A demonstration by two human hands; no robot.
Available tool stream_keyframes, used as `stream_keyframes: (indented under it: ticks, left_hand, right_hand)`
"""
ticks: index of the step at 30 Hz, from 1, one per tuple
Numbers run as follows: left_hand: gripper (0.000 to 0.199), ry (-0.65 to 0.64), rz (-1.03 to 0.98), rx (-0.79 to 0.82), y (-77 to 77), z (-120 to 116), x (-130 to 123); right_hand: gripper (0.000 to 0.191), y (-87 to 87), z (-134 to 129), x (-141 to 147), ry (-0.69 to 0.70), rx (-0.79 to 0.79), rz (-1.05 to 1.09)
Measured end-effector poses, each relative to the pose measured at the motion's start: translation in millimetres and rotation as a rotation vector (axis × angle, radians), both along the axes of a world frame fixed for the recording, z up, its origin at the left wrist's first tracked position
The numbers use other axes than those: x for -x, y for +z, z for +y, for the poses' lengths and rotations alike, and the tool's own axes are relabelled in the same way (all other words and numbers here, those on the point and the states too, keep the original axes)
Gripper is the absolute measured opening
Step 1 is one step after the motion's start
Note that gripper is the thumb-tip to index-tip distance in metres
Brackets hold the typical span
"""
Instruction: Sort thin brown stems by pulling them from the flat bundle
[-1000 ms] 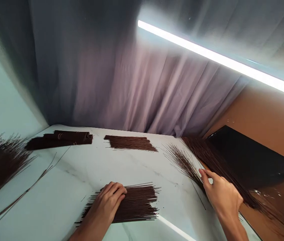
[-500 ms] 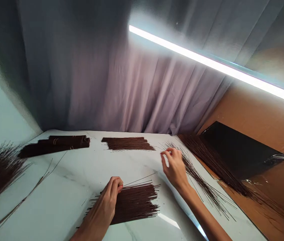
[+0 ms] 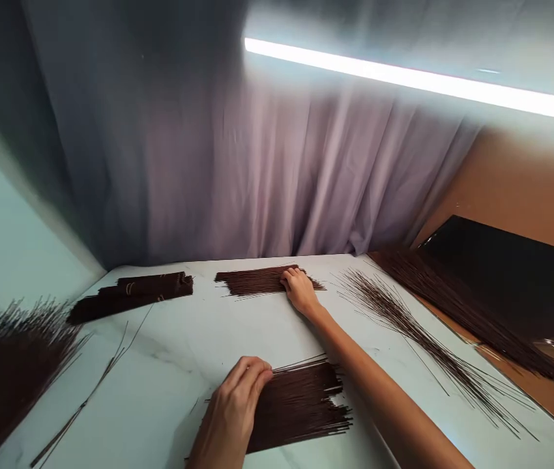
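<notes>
Sticks (image 3: pixel 301 404) lie flat, long axis left-right, under the left hand's (image 3: pixel 235 407) flat fingers; right hand (image 3: pixel 299 290) rests open-palmed on the far pile (image 3: pixel 252 281).

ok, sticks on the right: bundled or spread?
Spread. The right sticks fan out loose on the table, no tie visible.

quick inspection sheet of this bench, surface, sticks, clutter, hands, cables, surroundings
surface: pale marbled table, with glare.
job's things: near stick pile under the left hand; far stick pile under the right hand.
clutter: tied bundles; fanned sticks; loose heap; a few stray sticks.
grippers: left hand rests flat on the near pile; right hand presses on the far pile's end.
cables: nothing seen.
surroundings: grey curtain, light strip, black sheet.
</notes>
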State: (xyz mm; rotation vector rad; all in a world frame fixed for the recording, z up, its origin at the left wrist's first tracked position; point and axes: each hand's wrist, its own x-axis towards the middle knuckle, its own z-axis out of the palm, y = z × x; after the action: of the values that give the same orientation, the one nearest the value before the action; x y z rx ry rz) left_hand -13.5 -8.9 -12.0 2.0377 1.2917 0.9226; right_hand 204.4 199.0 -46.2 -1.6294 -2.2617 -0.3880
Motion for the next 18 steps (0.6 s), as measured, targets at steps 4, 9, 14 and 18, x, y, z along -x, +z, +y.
stream_keyframes:
  ticks: [4, 9, 14, 18]
  left_hand:
    - [0.024, -0.046, 0.088, -0.003, -1.6, -0.6, 1.4]
    - [0.029, -0.021, 0.027, 0.04, -3.0, -0.2, 3.6]
    - [0.033, -0.022, -0.125, 0.078, -2.3, -1.9, 0.4]
    - [0.033, 0.144, -0.215, 0.151, -1.9, 2.4, 1.6]
  right_hand:
    - [0.033, 6.0, -2.2, -2.1, 0.102, -0.027, -0.063]
    - [0.029, 18.1, -9.5, -4.8, 0.225, -0.12, -0.045]
    - [0.025, 43.6, -22.8, -11.5, 0.313, -0.261, 0.112]
    - [0.023, 66.6, -78.2, -14.3, 0.263, -0.385, 0.309]
